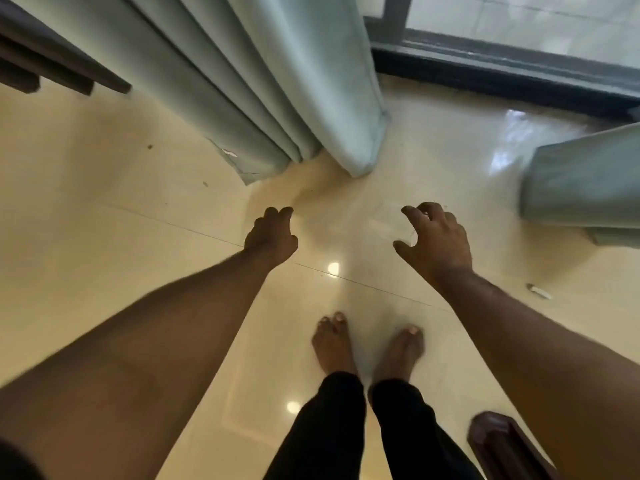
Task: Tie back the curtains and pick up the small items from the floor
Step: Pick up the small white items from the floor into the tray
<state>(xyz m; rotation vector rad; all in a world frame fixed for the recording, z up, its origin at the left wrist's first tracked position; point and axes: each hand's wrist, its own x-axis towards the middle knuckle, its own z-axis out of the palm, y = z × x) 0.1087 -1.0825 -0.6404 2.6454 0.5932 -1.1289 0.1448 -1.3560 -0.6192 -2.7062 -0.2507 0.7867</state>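
Observation:
A pale green curtain point(263, 81) hangs in folds at the upper left, its hem just above the cream tile floor point(104, 209). A second pale green curtain point(585, 178) shows at the right edge. My left hand point(272, 235) reaches forward below the left curtain's hem with fingers curled, holding nothing. My right hand point(434, 242) is stretched out between the two curtains, fingers spread and loosely bent, holding nothing. A small white scrap point(538, 291) lies on the floor right of my right forearm. Tiny dark specks point(150, 146) lie on the tiles at the left.
A dark sliding-door track point(502, 69) runs along the top right with glass beyond. Dark wooden furniture point(52, 64) sits at the top left, and another dark wooden piece point(502, 445) at the bottom right. My bare feet point(367, 344) stand on the tiles.

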